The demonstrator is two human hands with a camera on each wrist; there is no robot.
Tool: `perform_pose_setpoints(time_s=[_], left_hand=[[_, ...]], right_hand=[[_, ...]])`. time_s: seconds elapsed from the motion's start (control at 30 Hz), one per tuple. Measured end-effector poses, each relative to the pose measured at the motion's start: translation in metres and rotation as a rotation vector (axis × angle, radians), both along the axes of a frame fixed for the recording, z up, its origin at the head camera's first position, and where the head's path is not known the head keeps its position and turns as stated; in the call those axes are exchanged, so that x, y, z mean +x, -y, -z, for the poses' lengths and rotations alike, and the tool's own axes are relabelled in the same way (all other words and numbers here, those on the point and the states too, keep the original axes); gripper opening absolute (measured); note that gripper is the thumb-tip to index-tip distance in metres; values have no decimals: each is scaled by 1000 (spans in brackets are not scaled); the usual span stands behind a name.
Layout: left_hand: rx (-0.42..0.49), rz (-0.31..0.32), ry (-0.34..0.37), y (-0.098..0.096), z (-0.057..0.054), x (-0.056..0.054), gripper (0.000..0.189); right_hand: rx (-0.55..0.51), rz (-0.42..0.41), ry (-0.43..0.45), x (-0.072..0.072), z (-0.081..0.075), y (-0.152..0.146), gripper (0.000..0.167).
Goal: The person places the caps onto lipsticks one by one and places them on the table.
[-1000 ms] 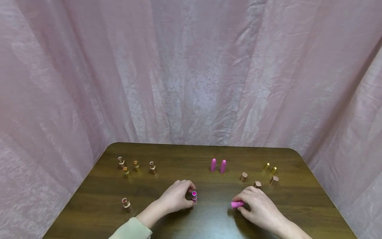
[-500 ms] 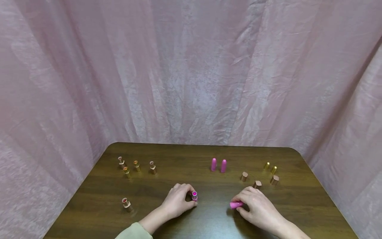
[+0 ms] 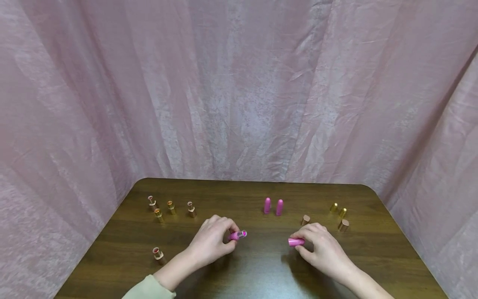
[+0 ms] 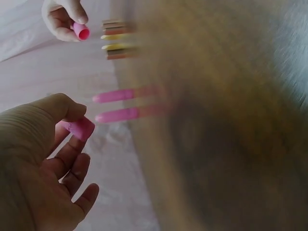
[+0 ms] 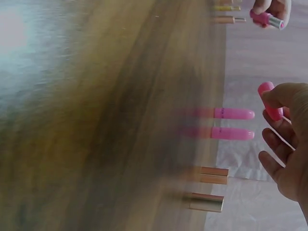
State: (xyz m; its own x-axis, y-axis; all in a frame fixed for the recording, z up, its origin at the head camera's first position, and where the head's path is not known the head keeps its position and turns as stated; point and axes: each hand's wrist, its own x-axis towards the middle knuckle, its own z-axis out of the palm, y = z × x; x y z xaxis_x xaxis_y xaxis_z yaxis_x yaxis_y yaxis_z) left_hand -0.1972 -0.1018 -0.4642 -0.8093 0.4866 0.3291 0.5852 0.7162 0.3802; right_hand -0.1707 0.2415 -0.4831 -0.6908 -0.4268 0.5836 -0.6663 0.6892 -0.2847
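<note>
My left hand [image 3: 213, 241] pinches a pink lipstick [image 3: 237, 235] between thumb and fingers. It is uncapped and raised off the table, with its silver collar tilted toward the right. Across from it, my right hand [image 3: 323, 249] pinches a pink lipstick cap [image 3: 296, 242] that lies sideways, its wide end facing left. A gap separates the lipstick and the cap. The left wrist view shows the cap's hollow end [image 4: 83, 34]; in the right wrist view the cap [image 5: 270, 101] sits under the thumb, the other fingers loosely bent.
Two pink round-topped tubes [image 3: 273, 207] stand behind, between the hands. Rose-gold caps [image 3: 344, 225] and gold caps [image 3: 338, 210] stand at the right. Uncapped gold lipsticks [image 3: 171, 207] and rose-gold lipsticks [image 3: 158, 256] stand on the left of the wooden table [image 3: 224, 195]. A pink curtain [image 3: 239, 104] hangs behind.
My left hand has lifted and moved slightly left, and the lipstick has tipped from upright to slanting right. My right hand rose with the cap, now covering one rose-gold cap.
</note>
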Motion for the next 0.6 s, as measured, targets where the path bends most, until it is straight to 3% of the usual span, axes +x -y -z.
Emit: perform_pose_setpoints(time_s=[0.2, 0.47, 0.6], left_hand=[[-52, 23, -97, 7, -18, 0, 21], [-40, 14, -149, 9, -25, -1, 27], [-32, 29, -190, 9, -26, -1, 26]], right_hand=[[-56, 15, 52, -7, -6, 7, 37], [-100, 80, 124, -7, -13, 22, 39], [-132, 55, 115, -9, -18, 29, 39]])
